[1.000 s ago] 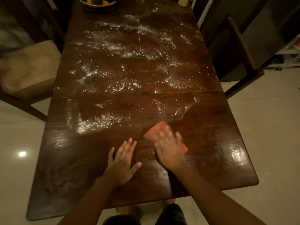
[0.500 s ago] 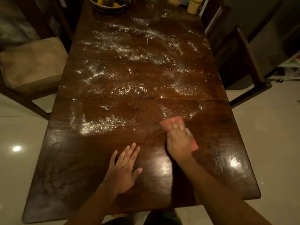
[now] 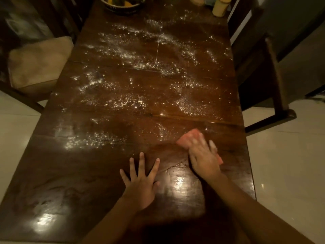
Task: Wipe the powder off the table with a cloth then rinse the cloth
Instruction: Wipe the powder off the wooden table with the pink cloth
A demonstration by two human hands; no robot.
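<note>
White powder [image 3: 146, 55] lies scattered over the middle and far part of a dark wooden table [image 3: 70, 173]. My right hand [image 3: 204, 157] presses flat on a pink cloth [image 3: 188, 140] at the near right of the table, at the edge of the powder; most of the cloth is hidden under the hand. My left hand [image 3: 140, 180] rests flat on the bare wood beside it, fingers spread. A patch of powder [image 3: 91, 141] lies to the left of the cloth.
A fruit bowl [image 3: 123, 4] and a yellow jar [image 3: 219, 7] stand at the table's far end. A cushioned chair [image 3: 37, 64] stands at the left and a dark wooden chair [image 3: 270, 76] at the right. Pale floor tiles surround the table.
My right hand has slid the cloth to the right and farther along the table into the powder's edge. My left hand has stayed flat on the wood.
</note>
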